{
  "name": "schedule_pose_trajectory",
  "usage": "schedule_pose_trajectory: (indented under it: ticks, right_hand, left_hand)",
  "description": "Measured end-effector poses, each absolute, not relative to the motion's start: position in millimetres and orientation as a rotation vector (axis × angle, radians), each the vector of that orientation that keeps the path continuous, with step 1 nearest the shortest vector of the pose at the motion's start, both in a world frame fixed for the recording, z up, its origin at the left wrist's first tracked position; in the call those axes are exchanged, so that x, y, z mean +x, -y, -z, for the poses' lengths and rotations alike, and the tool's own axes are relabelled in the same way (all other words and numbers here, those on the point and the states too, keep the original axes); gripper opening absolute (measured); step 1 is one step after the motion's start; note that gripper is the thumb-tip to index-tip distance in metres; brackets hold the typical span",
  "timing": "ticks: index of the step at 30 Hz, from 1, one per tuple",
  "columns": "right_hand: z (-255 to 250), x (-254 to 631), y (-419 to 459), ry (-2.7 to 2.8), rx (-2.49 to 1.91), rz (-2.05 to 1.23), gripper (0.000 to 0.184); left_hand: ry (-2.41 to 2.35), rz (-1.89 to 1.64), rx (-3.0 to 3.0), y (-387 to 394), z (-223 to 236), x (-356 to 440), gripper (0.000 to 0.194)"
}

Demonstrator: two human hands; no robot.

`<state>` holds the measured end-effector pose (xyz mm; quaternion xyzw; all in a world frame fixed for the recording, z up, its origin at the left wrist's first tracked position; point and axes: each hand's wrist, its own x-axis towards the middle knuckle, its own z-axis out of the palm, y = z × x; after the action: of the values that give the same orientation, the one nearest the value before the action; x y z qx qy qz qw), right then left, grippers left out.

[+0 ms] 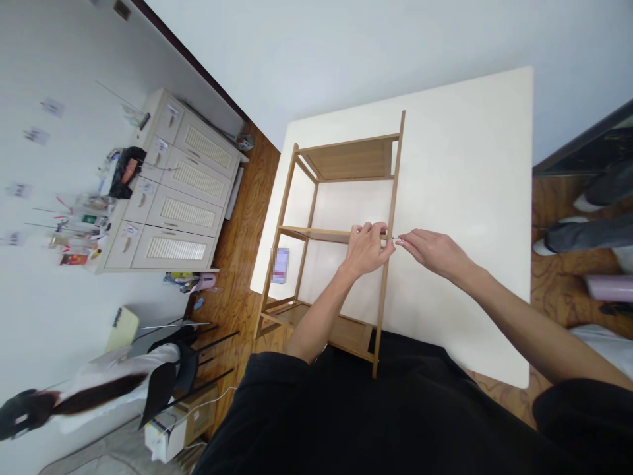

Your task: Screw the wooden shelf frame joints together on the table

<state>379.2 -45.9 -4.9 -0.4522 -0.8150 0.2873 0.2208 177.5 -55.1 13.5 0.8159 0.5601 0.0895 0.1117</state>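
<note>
A light-brown wooden shelf rack point(382, 306) lies on its side on the white table point(459, 165), its several boards set between long uprights. My left hand point(366, 249) is closed around the end of the middle board point(316, 233), where it meets the right upright. From the right, my right hand point(435, 252) pinches a thin, shiny metal piece point(395, 238) whose tip points at that joint. Too little of the piece shows to tell a screw from a hex key. Both hands are close together, on either side of the upright.
A phone with a lit, blurred screen point(280, 266) lies by the rack's left side. White cabinets point(173, 191) with clutter on top stand left. A person point(113, 376) sits on a black chair at lower left. Another person's legs point(573, 231) are beyond the table's right edge.
</note>
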Motion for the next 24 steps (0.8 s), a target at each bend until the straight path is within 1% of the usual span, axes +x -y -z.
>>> schedule_pose_trajectory:
  ticks: [3, 5, 8, 11, 13, 14, 15, 17, 20, 22, 24]
  right_hand:
    - [-1, 377, 40, 2.19, -1.271, -0.889, 0.044]
    - [-4, 372, 35, 2.05, -1.34, -1.059, 0.049]
    - [2, 363, 25, 1.596, -1.448, -1.531, 0.05]
    - [16, 355, 19, 1.025, -1.379, -2.088, 0.045]
    - [24, 352, 20, 0.799, -1.281, -2.295, 0.04]
    - [27, 351, 21, 0.761, -1.264, -2.317, 0.037]
    - [29, 350, 24, 0.776, -1.289, -2.274, 0.035]
    - [32, 351, 33, 0.972, -1.422, -2.016, 0.035]
    - [34, 356, 46, 1.484, -1.558, -1.323, 0.044]
    - [35, 362, 52, 1.794, -1.484, -0.938, 0.045]
    - [39, 368, 55, 2.025, -1.363, -0.735, 0.045]
  left_hand:
    - [-1.653, -0.269, 2.395, 55, -12, 178, 0.028]
    - [-1.655, -0.269, 2.391, 56, -12, 178, 0.028]
    - [-1.656, -0.28, 2.389, 56, -12, 178, 0.029]
    - [-1.657, -0.285, 2.394, 55, -12, 178, 0.028]
    - [-1.657, -0.292, 2.4, 55, -12, 178, 0.028]
    - [-1.654, -0.298, 2.403, 55, -12, 178, 0.028]
    - [-1.651, -0.301, 2.404, 56, -12, 178, 0.028]
    - [-1.654, -0.295, 2.405, 56, -12, 178, 0.028]
    - [-1.663, -0.276, 2.397, 56, -11, 178, 0.029]
    - [-1.662, -0.284, 2.388, 56, -11, 178, 0.029]
    - [-1.657, -0.292, 2.389, 56, -11, 178, 0.028]
